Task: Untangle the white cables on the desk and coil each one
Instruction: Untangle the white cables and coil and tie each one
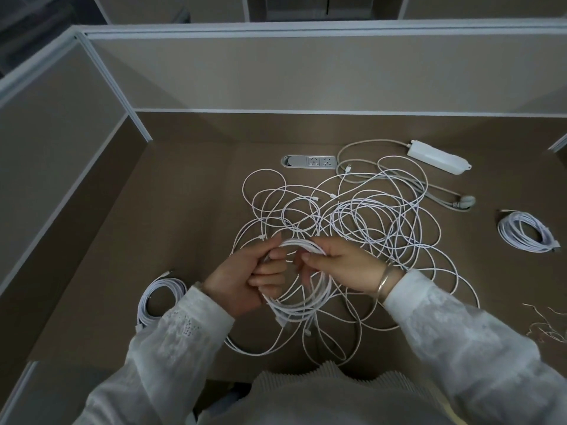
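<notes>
Step in hand: a cable is judged to be partway through coiling; a half-wound coil is held above the desk, in front of the person.
Left hand: its fingers are curled round the left side of the coil, with the thumb laid over the top strands.
Right hand: the top arc of the coil is pinched between thumb and curled fingers; a bangle is worn at the wrist.
Tangle: the remaining white cables are spread in overlapping loops across the middle of the desk, behind and beneath the hands; several loose plug ends are seen among them.
Finished coils: one finished coil lies at the left near the sleeve, another finished coil at the far right, both well apart from the tangle.
Other items: a white power strip with its grey lead lies at the back right; a desk socket panel is set into the surface behind the tangle.
Progress: judged under half done, since most cable is still knotted.
Risk, snagging: the tail hanging from the held coil runs down into the tangle; if it is drawn hard, crossing loops could be tightened into a knot.
Risk, slipping: if either grip is eased, the wound turns could spring apart.
Risk, mixing: a strand of a neighbouring cable could be wound in unnoticed.
</notes>
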`<action>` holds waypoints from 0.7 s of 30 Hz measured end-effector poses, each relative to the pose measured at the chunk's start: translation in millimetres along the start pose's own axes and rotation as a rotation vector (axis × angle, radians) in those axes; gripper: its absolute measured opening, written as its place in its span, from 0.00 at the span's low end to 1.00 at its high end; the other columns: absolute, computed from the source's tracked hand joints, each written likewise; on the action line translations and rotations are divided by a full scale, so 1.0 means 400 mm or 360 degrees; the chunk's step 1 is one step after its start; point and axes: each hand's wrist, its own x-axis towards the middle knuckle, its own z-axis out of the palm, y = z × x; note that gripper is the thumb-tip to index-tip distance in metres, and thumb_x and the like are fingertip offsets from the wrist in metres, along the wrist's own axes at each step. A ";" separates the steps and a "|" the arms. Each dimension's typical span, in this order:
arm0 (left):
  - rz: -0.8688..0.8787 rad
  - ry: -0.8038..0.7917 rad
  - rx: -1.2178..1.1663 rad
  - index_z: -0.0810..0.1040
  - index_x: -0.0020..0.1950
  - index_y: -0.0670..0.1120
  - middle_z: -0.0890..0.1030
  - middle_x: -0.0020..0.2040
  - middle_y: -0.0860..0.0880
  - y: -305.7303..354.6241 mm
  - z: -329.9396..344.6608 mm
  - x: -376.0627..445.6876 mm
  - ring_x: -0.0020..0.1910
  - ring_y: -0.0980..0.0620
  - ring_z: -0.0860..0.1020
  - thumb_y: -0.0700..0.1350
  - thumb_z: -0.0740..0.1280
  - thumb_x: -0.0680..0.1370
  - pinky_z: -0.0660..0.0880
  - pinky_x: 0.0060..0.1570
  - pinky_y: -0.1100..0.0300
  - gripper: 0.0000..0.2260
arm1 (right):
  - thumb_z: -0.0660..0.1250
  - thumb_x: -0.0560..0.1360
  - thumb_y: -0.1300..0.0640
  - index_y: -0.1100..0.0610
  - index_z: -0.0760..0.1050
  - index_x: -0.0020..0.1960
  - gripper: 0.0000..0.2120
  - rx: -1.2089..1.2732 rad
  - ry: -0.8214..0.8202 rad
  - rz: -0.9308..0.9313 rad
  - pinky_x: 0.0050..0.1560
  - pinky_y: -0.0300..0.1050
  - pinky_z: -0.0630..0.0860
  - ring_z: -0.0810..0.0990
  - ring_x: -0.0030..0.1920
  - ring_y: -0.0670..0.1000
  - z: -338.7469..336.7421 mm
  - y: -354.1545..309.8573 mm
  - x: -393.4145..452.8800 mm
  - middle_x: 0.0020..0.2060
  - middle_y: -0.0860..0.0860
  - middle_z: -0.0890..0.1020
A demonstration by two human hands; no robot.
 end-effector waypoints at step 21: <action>0.0191 -0.0221 0.0080 0.73 0.31 0.44 0.78 0.30 0.44 -0.007 -0.006 -0.016 0.34 0.46 0.80 0.48 0.77 0.68 0.78 0.48 0.49 0.15 | 0.64 0.72 0.49 0.59 0.70 0.37 0.13 0.1208 0.0014 0.0333 0.27 0.40 0.68 0.57 0.20 0.45 -0.023 -0.055 -0.024 0.21 0.46 0.59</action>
